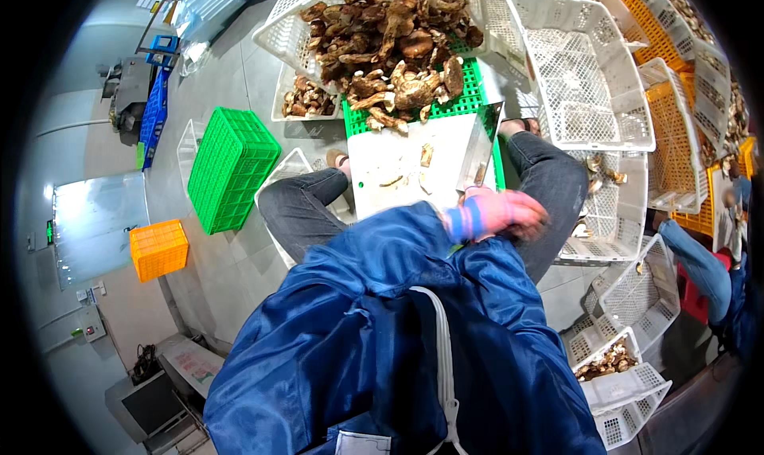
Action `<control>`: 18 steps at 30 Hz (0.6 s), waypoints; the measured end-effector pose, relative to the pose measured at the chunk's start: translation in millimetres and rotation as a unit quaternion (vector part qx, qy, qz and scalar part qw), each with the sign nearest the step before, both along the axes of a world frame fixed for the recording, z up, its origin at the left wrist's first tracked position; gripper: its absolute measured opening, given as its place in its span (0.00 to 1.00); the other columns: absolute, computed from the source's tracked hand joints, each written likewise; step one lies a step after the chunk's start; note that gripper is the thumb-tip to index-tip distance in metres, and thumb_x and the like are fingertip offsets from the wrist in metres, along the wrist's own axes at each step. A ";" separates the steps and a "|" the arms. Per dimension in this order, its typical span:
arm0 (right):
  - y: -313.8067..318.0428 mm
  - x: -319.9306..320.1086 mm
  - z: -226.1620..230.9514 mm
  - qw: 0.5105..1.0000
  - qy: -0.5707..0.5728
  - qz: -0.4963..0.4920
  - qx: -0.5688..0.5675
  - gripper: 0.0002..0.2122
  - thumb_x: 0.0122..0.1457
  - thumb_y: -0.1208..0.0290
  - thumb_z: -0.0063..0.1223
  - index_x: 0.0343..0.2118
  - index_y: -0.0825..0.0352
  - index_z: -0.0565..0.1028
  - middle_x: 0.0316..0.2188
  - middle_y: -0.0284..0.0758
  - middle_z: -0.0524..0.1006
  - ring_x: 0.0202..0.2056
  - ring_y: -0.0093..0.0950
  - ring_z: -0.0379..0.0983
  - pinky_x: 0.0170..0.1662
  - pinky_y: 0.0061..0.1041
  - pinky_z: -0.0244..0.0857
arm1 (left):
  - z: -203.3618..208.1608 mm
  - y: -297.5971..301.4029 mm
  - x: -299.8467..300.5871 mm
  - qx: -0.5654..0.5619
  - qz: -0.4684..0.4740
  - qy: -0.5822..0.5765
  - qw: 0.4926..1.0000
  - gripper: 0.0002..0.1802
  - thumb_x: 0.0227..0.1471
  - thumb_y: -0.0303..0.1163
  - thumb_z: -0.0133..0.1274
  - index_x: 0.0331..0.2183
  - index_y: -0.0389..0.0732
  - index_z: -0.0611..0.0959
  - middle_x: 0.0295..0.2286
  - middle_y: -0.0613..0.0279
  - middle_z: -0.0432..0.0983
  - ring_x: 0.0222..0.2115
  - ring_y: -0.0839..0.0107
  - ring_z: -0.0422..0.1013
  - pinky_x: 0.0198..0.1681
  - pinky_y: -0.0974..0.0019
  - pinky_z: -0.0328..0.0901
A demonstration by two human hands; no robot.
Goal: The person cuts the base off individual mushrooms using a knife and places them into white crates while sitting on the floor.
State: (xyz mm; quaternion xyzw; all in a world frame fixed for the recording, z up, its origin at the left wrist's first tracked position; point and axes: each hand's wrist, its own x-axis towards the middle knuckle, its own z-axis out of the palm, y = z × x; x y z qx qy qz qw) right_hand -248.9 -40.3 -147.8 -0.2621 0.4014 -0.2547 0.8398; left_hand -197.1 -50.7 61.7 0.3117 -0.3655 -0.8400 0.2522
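1. Beside the right thigh (pixel 557 176), just past a blue-and-pink striped cuff (pixel 468 219): hands (pixel 517 214), blurred and bunched close together — impossible to tell one from the other, or whether closed on anything.
2. Between the knees, just beyond the hands: white board (pixel 398 154), flat on a green lattice surface (pixel 471 81).
3. On the board: a few small pale mushroom pieces (pixel 426 154), lying apart from one another.
4. Along the board's right edge, near the hands: a flat greyish piece (pixel 480 148), too unclear to name.
5. At the board's far edge: loose heap of brown mushrooms (pixel 418 85), pale stems showing, partly on the green lattice.
6. Behind that heap: white crate (pixel 280 42), tilted toward the board, loaded with darker mushrooms (pixel 390 29).
7. Off to the left, on the grey floor: green crates (pixel 231 172) — and, farther away, an orange crate (pixel 159 249).
8. To the right: large white lattice crate (pixel 585 121), and past it, at the far side, another person's jeans-clad leg (pixel 700 264) beside a red stool (pixel 692 293).
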 end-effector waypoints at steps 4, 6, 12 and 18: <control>2.5 34.5 76.9 0.949 0.224 -0.169 0.147 0.04 0.46 0.71 0.41 0.21 0.65 0.63 0.08 0.36 0.63 0.05 0.31 0.59 0.07 0.29 0.54 | -115.7 25.8 159.3 -0.118 0.231 -0.445 0.857 0.19 0.36 0.30 0.50 0.35 0.35 0.71 0.26 0.62 0.70 0.28 0.75 0.66 0.33 0.73 0.61; 2.6 21.3 39.2 0.951 0.165 -0.200 0.167 0.04 0.44 0.74 0.36 0.25 0.64 0.61 0.07 0.35 0.61 0.05 0.30 0.59 0.06 0.29 0.54 | -126.2 25.9 188.6 -0.214 0.121 -0.674 0.697 0.22 0.34 0.33 0.52 0.37 0.41 0.71 0.28 0.51 0.69 0.30 0.61 0.66 0.36 0.66 0.61; -0.8 29.1 70.3 0.940 0.252 -0.172 0.149 0.03 0.44 0.74 0.35 0.24 0.65 0.62 0.06 0.35 0.61 0.04 0.29 0.58 0.06 0.29 0.54 | -162.9 45.7 191.0 -0.200 0.034 -0.760 0.618 0.20 0.32 0.33 0.51 0.35 0.43 0.70 0.30 0.48 0.67 0.34 0.57 0.64 0.38 0.61 0.60; -1.5 36.3 77.5 0.934 0.269 -0.186 0.144 0.04 0.44 0.75 0.34 0.22 0.67 0.63 0.06 0.38 0.62 0.05 0.31 0.59 0.06 0.30 0.54 | -167.2 21.7 139.2 -0.111 0.166 -0.717 0.668 0.24 0.33 0.37 0.51 0.38 0.39 0.68 0.30 0.47 0.68 0.35 0.57 0.64 0.41 0.63 0.58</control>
